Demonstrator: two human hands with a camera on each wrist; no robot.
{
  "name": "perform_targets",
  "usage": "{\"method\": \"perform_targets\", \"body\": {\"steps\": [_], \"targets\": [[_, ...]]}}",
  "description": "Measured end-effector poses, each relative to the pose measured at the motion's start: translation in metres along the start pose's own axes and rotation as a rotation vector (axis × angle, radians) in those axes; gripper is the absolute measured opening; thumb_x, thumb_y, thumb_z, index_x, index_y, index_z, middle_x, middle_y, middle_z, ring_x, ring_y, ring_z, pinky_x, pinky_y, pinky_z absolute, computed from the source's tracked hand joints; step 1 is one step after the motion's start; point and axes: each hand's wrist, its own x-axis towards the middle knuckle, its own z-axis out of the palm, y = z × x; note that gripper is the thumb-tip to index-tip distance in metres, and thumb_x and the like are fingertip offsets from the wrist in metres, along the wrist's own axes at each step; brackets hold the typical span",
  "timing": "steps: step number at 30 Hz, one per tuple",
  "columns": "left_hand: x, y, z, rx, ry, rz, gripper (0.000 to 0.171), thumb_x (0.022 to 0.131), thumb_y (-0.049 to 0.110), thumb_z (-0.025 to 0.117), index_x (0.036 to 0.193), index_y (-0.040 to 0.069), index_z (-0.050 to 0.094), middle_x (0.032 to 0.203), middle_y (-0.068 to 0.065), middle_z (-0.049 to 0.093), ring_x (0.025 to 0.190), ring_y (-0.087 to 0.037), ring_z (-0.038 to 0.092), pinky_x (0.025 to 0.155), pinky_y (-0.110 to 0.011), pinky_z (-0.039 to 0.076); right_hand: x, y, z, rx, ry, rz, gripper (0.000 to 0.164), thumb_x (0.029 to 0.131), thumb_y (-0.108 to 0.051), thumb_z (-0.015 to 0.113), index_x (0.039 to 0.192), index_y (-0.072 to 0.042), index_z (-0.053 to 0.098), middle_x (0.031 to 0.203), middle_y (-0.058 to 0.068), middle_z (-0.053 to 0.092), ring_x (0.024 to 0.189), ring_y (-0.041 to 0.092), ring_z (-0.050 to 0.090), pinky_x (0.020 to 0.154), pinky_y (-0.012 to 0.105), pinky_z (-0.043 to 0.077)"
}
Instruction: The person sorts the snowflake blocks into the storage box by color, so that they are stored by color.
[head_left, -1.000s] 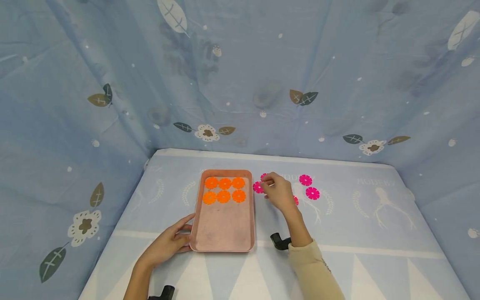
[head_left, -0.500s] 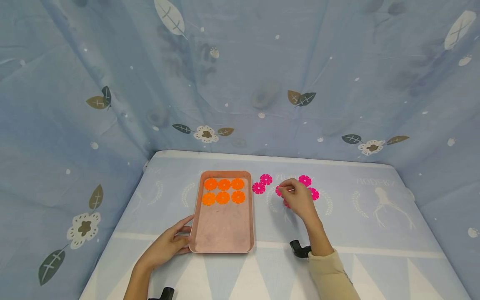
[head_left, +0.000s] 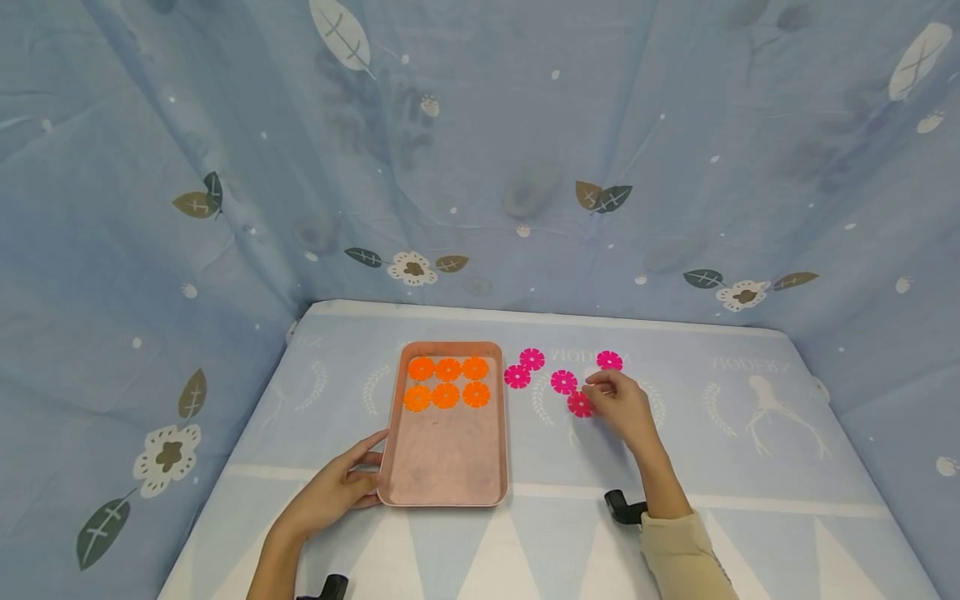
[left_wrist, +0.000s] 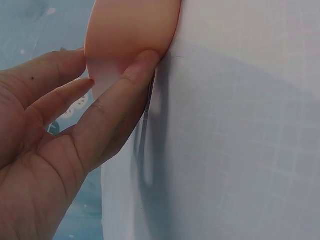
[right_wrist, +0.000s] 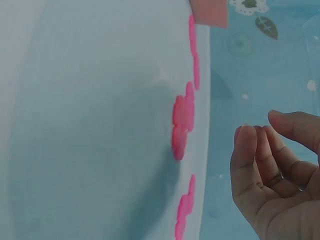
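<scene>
My left hand [head_left: 333, 492] rests against the left side of a pink rectangular tray [head_left: 448, 467], its fingertips and thumb touching the outer wall in the left wrist view. Several orange notched, flower-like discs [head_left: 446, 396] lie in two rows at the tray's far end. To the right of the tray, several pink notched discs [head_left: 564, 382] lie on the table. My right hand [head_left: 624, 408] hovers among them, beside the nearest pink disc [head_left: 581, 404]. In the right wrist view its fingers are loosely bent, with a gap to the thumb and nothing held. It hides part of the table behind it.
A pale blue and white patterned cloth covers the table [head_left: 750, 467]. Blue patterned curtains [head_left: 480, 167] enclose the back and sides. Black wrist mounts [head_left: 624, 508] sit by both wrists.
My right hand has moved rightward from beside the tray across the pink discs, uncovering those nearer the tray and covering one at the right. The left hand and tray stay in place.
</scene>
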Motion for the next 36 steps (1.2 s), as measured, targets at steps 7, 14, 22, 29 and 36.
{"method": "perform_targets", "body": {"steps": [7, 14, 22, 29, 36], "targets": [[-0.001, 0.001, 0.0, -0.001, 0.015, -0.007, 0.065, 0.1, 0.002, 0.054, 0.159, 0.01, 0.027, 0.141, -0.031, 0.04, 0.115, -0.038, 0.059, 0.088, -0.04, 0.057, 0.004, 0.014, 0.001, 0.012, -0.077, 0.088, 0.027, 0.092, -0.015, 0.07, 0.113, 0.002, 0.066, 0.09, 0.011, 0.064, 0.072, 0.027, 0.065, 0.062, 0.027, 0.054], [0.0, 0.0, -0.001, -0.007, 0.001, -0.001, 0.066, 0.1, 0.002, 0.056, 0.159, 0.01, 0.027, 0.141, -0.031, 0.041, 0.113, -0.039, 0.061, 0.087, -0.04, 0.057, 0.007, 0.027, 0.005, -0.069, -0.165, 0.148, 0.036, 0.089, -0.016, 0.076, 0.118, 0.0, 0.063, 0.099, 0.013, 0.065, 0.081, 0.023, 0.063, 0.072, 0.037, 0.055], [0.0, 0.0, -0.001, -0.018, -0.017, 0.001, 0.066, 0.1, 0.002, 0.055, 0.159, 0.01, 0.026, 0.141, -0.032, 0.04, 0.113, -0.039, 0.061, 0.087, -0.039, 0.057, 0.009, 0.034, 0.011, -0.157, -0.171, 0.113, 0.043, 0.085, -0.016, 0.079, 0.12, 0.0, 0.061, 0.096, 0.014, 0.059, 0.083, 0.028, 0.056, 0.07, 0.038, 0.05], [0.0, 0.001, 0.0, -0.005, -0.009, 0.012, 0.066, 0.1, 0.001, 0.055, 0.159, 0.009, 0.026, 0.14, -0.032, 0.041, 0.11, -0.039, 0.062, 0.086, -0.039, 0.058, 0.011, 0.034, 0.011, -0.177, -0.165, 0.083, 0.04, 0.083, -0.015, 0.08, 0.116, -0.001, 0.062, 0.089, 0.011, 0.054, 0.077, 0.025, 0.051, 0.064, 0.034, 0.045], [0.001, 0.001, -0.001, -0.02, -0.02, 0.012, 0.066, 0.101, 0.001, 0.054, 0.159, 0.009, 0.025, 0.14, -0.032, 0.04, 0.112, -0.039, 0.061, 0.087, -0.039, 0.057, 0.013, 0.032, 0.01, -0.187, -0.184, 0.112, 0.04, 0.083, -0.016, 0.08, 0.115, -0.001, 0.06, 0.092, 0.013, 0.055, 0.079, 0.027, 0.053, 0.065, 0.035, 0.047]]}}
